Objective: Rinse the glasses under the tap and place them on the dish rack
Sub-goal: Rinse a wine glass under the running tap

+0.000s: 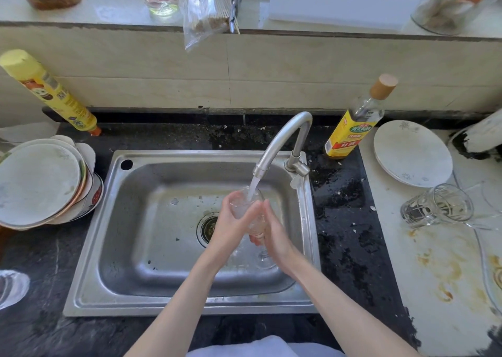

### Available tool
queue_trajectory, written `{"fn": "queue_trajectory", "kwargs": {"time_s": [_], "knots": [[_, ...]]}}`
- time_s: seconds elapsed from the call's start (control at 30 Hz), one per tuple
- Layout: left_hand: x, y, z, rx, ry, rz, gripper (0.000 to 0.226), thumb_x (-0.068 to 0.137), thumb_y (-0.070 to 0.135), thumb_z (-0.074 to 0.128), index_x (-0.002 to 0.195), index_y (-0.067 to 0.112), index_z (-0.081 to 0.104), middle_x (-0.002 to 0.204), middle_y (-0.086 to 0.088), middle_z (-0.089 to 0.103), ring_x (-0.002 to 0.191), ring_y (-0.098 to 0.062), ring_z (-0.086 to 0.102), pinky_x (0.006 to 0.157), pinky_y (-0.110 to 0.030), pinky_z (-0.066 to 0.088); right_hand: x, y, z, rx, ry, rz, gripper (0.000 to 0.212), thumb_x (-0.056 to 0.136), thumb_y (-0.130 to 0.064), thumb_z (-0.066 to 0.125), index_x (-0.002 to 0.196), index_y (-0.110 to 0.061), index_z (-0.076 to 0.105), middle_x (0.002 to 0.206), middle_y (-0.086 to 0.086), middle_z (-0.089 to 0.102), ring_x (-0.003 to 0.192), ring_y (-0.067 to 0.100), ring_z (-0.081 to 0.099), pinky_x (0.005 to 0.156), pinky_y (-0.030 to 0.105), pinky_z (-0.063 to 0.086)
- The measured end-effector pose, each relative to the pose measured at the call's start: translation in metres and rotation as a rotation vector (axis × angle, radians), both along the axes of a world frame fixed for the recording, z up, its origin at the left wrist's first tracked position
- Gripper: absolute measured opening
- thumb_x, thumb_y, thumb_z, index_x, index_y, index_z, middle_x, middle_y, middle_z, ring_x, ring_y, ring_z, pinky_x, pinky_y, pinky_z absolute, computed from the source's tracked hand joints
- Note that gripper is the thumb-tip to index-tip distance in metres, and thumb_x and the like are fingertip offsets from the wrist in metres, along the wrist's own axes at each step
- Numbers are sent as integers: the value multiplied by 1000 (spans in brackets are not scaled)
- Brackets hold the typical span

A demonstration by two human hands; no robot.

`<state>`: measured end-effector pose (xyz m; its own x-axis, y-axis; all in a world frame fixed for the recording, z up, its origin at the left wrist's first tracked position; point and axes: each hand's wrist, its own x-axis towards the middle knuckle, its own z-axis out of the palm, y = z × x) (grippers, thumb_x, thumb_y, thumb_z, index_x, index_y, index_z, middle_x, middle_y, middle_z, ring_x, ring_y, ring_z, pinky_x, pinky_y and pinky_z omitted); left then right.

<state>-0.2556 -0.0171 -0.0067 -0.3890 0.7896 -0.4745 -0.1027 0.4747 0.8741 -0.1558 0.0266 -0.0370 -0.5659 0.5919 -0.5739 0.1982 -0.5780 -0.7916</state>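
Both hands over the sink [168,248], under the tap [282,142]. Water running, stream lands in the mouth of a clear glass [248,210] held between them, tilted, rim up toward the spout.

Left hand [231,221]: grip closed around the glass near the rim, fingers curled on its left side. Right hand [274,231]: grip wrapped around the lower body and base from the right, fingertips showing under the glass. Glass sits above the drain [207,229], clear of the basin floor.

Second glass [437,207] lies on its side on the pale right part of the bench [434,275], just below a white plate [413,153]. Can't tell whether that surface is a rack.

Other bits: stack of plates and bowls [43,183] left of the sink, yellow spray can [49,93] leaning on the wall behind it, cooking wine bottle [355,123] just right of the tap base. Part of another clear glass item [12,288] at the left edge, too cropped to identify.
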Motion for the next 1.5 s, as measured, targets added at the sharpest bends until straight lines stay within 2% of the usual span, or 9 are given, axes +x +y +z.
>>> {"fn": "queue_trajectory", "kwargs": {"time_s": [0.2,0.47,0.67,0.87,1.0,1.1,1.2,1.3,1.5], "knots": [[-6,5,-1,18,-136,8,61,62,65,71,113,38,50,121,5,59,109,-9,58,94,-30,45,-3,4,11,-186,48,-2,83,86,-72,5,77,-19,68,44,-5,46,32,5,30,42,21,9],[-5,12,-13,-43,-134,199,89,55,72,72,128,28,47,128,-1,56,116,-19,56,101,-45,43,-6,-1,11,53,-91,42,47,94,-58,22,132,-38,42,113,-8,56,75,-3,50,64,20,48],[-12,13,-15,-3,-265,137,86,47,68,79,121,31,52,124,-6,60,113,-24,59,102,-48,43,-4,9,13,-114,-104,41,76,90,-67,5,79,-22,65,44,-6,49,32,3,32,35,17,17],[-6,21,-17,-68,-157,300,73,69,49,76,129,21,45,127,-2,54,115,-20,54,103,-44,41,-9,2,13,85,-158,7,57,88,-63,31,130,-28,47,106,-7,59,68,-3,53,58,16,38],[-10,19,-15,1,-218,158,82,55,62,77,124,22,55,119,-6,64,107,-21,64,98,-46,47,-6,4,14,-72,-128,-33,73,90,-67,12,72,-20,65,48,0,42,33,5,27,35,16,18],[-11,16,-18,25,-250,117,70,57,60,77,116,28,60,116,-4,65,108,-21,62,100,-48,45,-3,10,7,-173,-162,-5,82,88,-70,6,52,-21,60,42,-1,38,35,8,27,38,19,15],[-7,15,-19,18,-178,167,59,69,55,73,117,27,56,119,1,61,112,-18,58,102,-44,42,-3,8,10,7,-198,10,56,93,-64,14,99,-39,65,81,-3,64,61,9,48,51,20,31],[-5,15,-13,43,-137,181,36,85,42,60,116,26,50,124,1,56,115,-14,54,104,-36,39,-5,4,15,102,-160,18,40,97,-51,21,127,-35,43,118,-10,51,77,1,49,62,16,39],[-34,2,-7,198,64,-217,12,89,20,59,97,24,65,125,16,52,107,-6,58,90,-22,49,5,29,16,-180,-149,-55,71,95,-60,5,88,-16,61,45,-6,52,32,4,35,30,13,18]]}}
